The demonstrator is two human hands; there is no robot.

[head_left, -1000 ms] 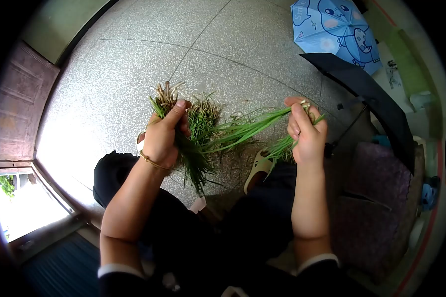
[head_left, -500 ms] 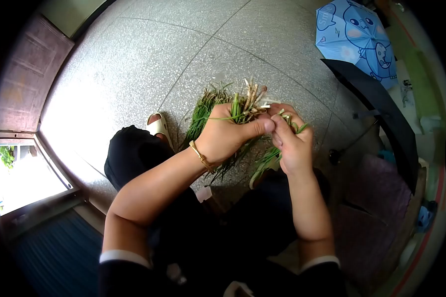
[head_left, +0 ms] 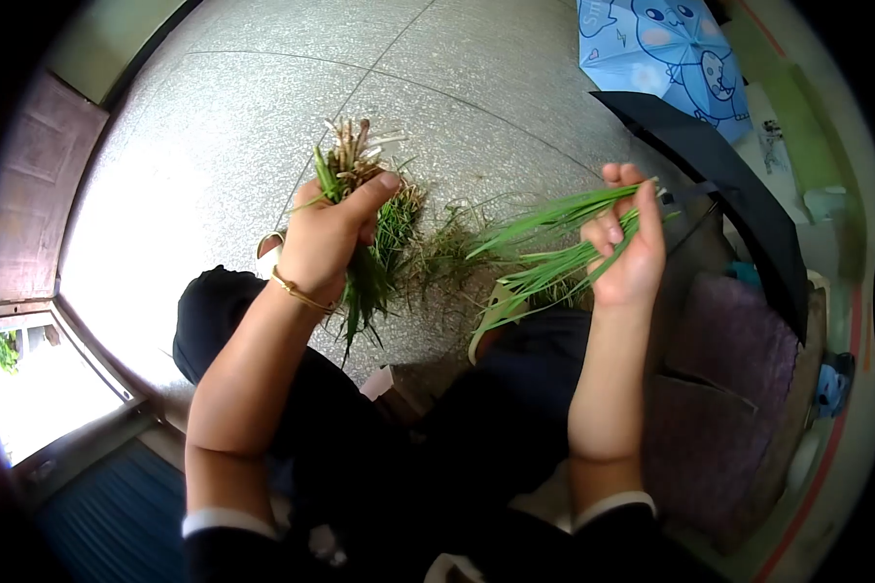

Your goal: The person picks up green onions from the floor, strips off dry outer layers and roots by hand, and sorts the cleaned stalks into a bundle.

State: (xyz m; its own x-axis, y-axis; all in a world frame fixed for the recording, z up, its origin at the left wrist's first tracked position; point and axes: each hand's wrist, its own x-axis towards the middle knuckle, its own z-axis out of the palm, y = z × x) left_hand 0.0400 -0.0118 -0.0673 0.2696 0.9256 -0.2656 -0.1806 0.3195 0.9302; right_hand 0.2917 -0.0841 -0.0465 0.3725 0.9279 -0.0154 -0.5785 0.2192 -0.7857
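Observation:
My left hand (head_left: 323, 238), with a gold bracelet on the wrist, is closed round a thick bundle of chives (head_left: 353, 148). The pale, brownish stem ends stick up above the thumb, and dark green leaves hang below the fist. Off to the right, my right hand (head_left: 630, 255) is raised and holds a few bright green chives (head_left: 540, 231) between its fingers. Their leaves trail out to the left, their pale ends near the fingertips. On the floor between the hands lies a heap of green chives (head_left: 399, 222), with thin withered scraps (head_left: 444, 248) beside it.
Speckled floor tiles (head_left: 476, 87) spread ahead. A black umbrella (head_left: 719, 185) and a blue cartoon umbrella (head_left: 671, 58) stand open at the right, near a purple mat (head_left: 724, 389). A light slipper (head_left: 496, 316) is on my foot. A wooden door (head_left: 44, 185) stands at the left.
My hands were together at the bundle and are now far apart. The left moved left with the bundle; the right moved right and up, drawing out a few long chives.

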